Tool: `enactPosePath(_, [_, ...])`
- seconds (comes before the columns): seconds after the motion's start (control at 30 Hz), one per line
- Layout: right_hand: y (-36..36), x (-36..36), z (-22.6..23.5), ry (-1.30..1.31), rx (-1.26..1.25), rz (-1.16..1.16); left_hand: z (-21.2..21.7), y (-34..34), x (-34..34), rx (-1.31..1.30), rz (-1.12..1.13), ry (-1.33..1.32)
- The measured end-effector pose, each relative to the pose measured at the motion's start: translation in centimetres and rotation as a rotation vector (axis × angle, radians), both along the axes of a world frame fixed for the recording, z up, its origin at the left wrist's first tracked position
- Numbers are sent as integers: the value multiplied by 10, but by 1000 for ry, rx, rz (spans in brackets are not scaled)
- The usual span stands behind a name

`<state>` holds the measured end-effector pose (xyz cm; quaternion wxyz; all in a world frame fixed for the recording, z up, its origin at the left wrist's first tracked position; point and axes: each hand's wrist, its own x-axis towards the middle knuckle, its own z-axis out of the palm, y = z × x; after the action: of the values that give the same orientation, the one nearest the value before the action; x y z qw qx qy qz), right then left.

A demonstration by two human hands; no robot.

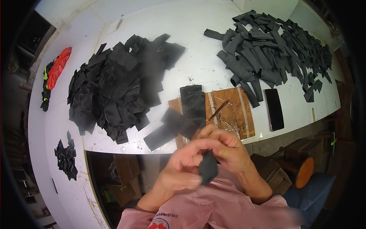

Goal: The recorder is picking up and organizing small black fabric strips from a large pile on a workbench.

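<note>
Both hands meet close in front of my chest over a small black fabric piece [208, 171], which looks folded or tube-like. My left hand [182, 163] is closed on its near end, thumb along the side. My right hand [228, 147] pinches its far end, and the fingers there partly hide the cloth. Just beyond them, flat black fabric pieces [192, 103] lie on a brown board [242, 114] with clear tape strips. Another dark piece [167, 129] overhangs the board's left side. A thin brown pointed stick [219, 110] rests on the board.
A large heap of flat black fabric pieces [110, 87] covers the table's left. Rolled dark fabric tubes [267, 49] are piled at the far right. A black phone [274, 108] lies near the right edge. Farther left are a red bundle [59, 68] and a small black heap [66, 158].
</note>
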<state>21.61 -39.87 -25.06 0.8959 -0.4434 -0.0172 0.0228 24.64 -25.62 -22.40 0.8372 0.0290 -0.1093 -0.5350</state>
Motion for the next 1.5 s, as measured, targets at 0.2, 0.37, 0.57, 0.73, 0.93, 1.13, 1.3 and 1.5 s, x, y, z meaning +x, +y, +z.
enactPosePath(0.2, [-25, 13, 52, -132, -365, -151, 23, -14, 22, 280, 373, -175])
enactPosePath(0.37, [-51, 55, 64, 175, -341, 38, 24, -33, 51, 30, 211, 264])
enactPosePath(0.57, [-57, 58, 16, 178, -201, 128, -15, -36, 58, 388, 229, 125])
enactPosePath(0.73, [-58, 80, 53, 31, -377, 206, 19, -41, 62, -128, 160, 555])
enactPosePath(0.93, [-64, 64, 5, 155, -236, 263, -47, -35, 50, 31, 157, 291])
enactPosePath(1.13, [-74, 78, 30, 49, -409, 315, 31, -47, 29, 667, 546, -496])
enactPosePath(1.3, [-67, 66, -30, 67, -270, 290, -25, -34, 39, 648, 406, -139])
enactPosePath(1.5, [-63, 60, -6, 33, -511, 96, -7, -43, 56, 959, 1071, -1414])
